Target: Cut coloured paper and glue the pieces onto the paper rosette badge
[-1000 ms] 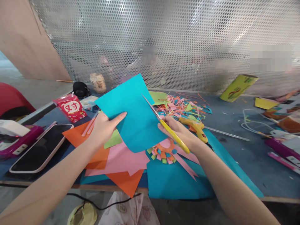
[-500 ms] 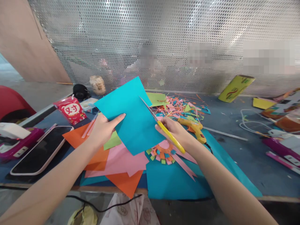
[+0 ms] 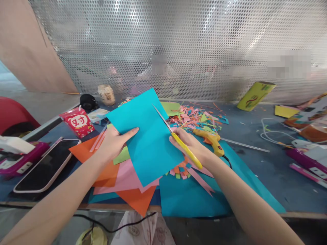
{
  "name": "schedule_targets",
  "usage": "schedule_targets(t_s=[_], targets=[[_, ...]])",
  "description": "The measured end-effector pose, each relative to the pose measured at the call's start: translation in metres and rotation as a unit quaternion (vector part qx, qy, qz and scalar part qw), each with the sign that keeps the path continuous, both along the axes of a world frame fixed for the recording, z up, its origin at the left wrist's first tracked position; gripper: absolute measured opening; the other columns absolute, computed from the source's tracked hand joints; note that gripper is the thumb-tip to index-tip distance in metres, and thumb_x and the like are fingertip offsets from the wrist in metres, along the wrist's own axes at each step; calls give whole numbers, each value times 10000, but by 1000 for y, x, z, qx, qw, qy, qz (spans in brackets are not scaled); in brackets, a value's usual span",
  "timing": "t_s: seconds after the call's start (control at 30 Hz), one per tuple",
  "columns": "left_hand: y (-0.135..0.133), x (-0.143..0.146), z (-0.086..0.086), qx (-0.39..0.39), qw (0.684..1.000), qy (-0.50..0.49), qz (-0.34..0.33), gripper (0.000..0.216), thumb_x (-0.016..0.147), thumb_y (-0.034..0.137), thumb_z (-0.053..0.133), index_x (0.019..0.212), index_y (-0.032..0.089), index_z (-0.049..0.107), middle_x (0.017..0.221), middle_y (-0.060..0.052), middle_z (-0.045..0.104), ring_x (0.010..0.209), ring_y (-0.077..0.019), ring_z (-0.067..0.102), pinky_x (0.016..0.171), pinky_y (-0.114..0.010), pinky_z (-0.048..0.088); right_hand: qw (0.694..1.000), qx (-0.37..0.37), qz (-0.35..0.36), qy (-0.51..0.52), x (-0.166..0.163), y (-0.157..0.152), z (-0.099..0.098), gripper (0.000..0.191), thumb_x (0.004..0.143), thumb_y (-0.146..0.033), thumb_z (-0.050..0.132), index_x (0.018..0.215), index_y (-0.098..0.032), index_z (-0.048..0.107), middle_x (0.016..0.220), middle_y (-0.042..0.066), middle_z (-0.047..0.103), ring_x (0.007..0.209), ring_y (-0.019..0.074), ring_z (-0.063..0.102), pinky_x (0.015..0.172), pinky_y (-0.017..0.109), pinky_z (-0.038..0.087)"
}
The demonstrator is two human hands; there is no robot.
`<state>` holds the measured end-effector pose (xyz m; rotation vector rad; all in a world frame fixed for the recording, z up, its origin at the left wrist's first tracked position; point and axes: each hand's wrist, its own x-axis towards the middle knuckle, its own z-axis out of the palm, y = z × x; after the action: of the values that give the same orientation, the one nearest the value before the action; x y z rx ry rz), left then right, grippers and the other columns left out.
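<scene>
A sheet of blue paper is held up over the table, pinched at its left edge by my left hand, thumb on top. Yellow-handled scissors are in my right hand, their blades pointing up and left across the paper's right side. Whether the paper lies between the blades I cannot tell. Below the sheet, pink paper and orange paper overlap on the table. A rosette of colored paper strips with pink tails is partly hidden behind the sheet.
Behind my right hand lie a yellow glue gun and a heap of paper scraps. A phone, a red packet and a power strip are at left. A yellow tube leans against the perforated metal screen.
The blue sheet has shifted slightly down and right with my left hand, covering more of the rosette. My right hand and the scissors stay nearly in place.
</scene>
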<state>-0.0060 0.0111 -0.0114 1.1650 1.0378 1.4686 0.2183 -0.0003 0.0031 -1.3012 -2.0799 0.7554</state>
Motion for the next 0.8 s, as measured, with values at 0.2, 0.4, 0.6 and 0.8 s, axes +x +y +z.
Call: schedule_targets(t_s=[0.2,0.4,0.6,0.8], targets=[[1,-3,-1,13,1000,22,-2,761,639,277,774,1333,274,463,1270,-66,600,1188,-321,535,984,-504,465,1000,5,-14,-10,-2,0,1,323,831,-516,374,749,-206,408,718,10,468,664,148,445,596,279,379],[-3,0,2,-12,999,43,-16,720,636,315,763,1300,229,498,1303,-102,572,1187,-332,534,941,-498,500,1000,15,-9,-5,0,0,-3,305,849,-506,375,826,-205,421,808,35,503,756,172,467,681,306,421],[-8,4,10,-38,998,31,-26,706,628,305,769,1282,221,516,1312,-108,564,1176,-329,543,933,-482,511,1000,8,-13,-11,-2,-2,0,318,847,-521,356,799,-210,398,795,35,498,766,181,471,679,307,414],[-7,2,8,-38,998,13,-42,740,619,296,790,1298,213,506,1298,-114,576,1163,-325,555,934,-472,513,1000,-9,-24,-4,-3,-3,-1,338,843,-539,368,764,-210,392,701,0,439,652,148,442,600,286,384]])
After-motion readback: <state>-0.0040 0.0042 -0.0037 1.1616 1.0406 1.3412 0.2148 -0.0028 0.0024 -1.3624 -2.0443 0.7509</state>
